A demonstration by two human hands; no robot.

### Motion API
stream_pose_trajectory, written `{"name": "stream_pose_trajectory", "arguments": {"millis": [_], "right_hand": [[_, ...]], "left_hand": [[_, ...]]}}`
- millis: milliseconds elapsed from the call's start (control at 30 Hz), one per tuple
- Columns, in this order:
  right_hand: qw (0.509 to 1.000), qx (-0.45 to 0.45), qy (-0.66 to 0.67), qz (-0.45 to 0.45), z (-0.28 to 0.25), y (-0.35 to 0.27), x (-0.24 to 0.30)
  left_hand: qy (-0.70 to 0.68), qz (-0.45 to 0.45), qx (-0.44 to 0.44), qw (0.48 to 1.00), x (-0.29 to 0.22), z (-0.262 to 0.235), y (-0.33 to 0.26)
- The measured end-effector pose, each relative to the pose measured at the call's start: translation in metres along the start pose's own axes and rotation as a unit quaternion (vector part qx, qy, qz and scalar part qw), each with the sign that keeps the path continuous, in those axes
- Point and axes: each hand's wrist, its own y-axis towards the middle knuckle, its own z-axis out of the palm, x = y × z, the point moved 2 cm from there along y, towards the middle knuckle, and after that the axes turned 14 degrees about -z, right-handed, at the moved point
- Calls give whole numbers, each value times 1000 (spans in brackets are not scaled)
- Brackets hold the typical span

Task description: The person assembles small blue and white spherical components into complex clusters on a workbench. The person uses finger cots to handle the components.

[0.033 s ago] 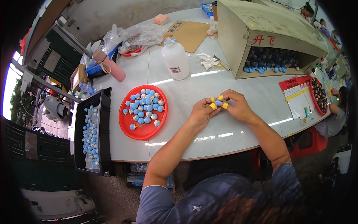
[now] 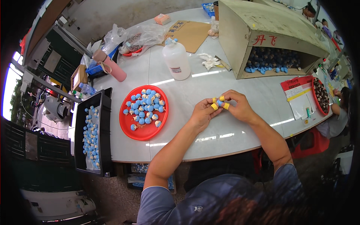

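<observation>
Over the grey tabletop (image 2: 180, 123), my left hand (image 2: 203, 114) and my right hand (image 2: 240, 108) meet with their fingertips together. Yellow wraps cover several of the fingertips. Pinched between both hands is a small blue ball-like piece (image 2: 220, 102), mostly hidden by the fingers. To the left of my hands lies a round red tray (image 2: 144, 133) holding many small blue balls (image 2: 149, 101) with cream-coloured ends.
At the left edge stands a black bin (image 2: 105, 142) with more blue balls. A white plastic bottle (image 2: 176, 60) and a pink flask (image 2: 117, 70) stand behind the tray. Far right are a box-like shelf (image 2: 234, 41), papers (image 2: 298, 95) and a red basin (image 2: 326, 108); people sit beyond.
</observation>
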Motion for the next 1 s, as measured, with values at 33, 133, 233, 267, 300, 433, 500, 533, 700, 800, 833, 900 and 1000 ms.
{"name": "stream_pose_trajectory", "arguments": {"millis": [33,133,233,267,300,433,500,533,700,800,833,900,1000], "right_hand": [[1000,0,0,1,0,0,0],[1000,11,1,9,-1,0,0],[999,18,25,21,-1,1,-1],[999,7,24,29,-1,2,1],[999,-5,23,38,-1,2,1],[982,-12,88,167,3,-4,-14],[939,-13,229,254,6,-5,-13],[940,-13,229,254,6,-4,-11],[949,11,124,289,10,-6,-5],[958,-35,136,250,21,-8,-6],[958,-35,137,251,19,-6,-3],[881,-19,261,394,15,-4,3],[886,-9,249,392,21,-11,-4]], "left_hand": [[0,-1,0,1000,0,1,0],[6,2,-1,1000,0,1,0],[7,5,7,1000,0,0,0],[-4,-3,13,1000,-1,0,-1],[-15,-10,20,1000,-2,1,-2],[-27,-23,48,998,-5,5,-4],[-18,-27,23,999,-4,8,-5],[-18,-27,24,999,-5,9,-6],[-10,-84,23,996,-6,13,-13],[20,-71,-17,997,-4,10,-11],[19,-73,-19,997,-3,8,-10],[8,-58,-29,998,-1,1,-8],[51,-63,-68,994,-1,10,-11]]}}
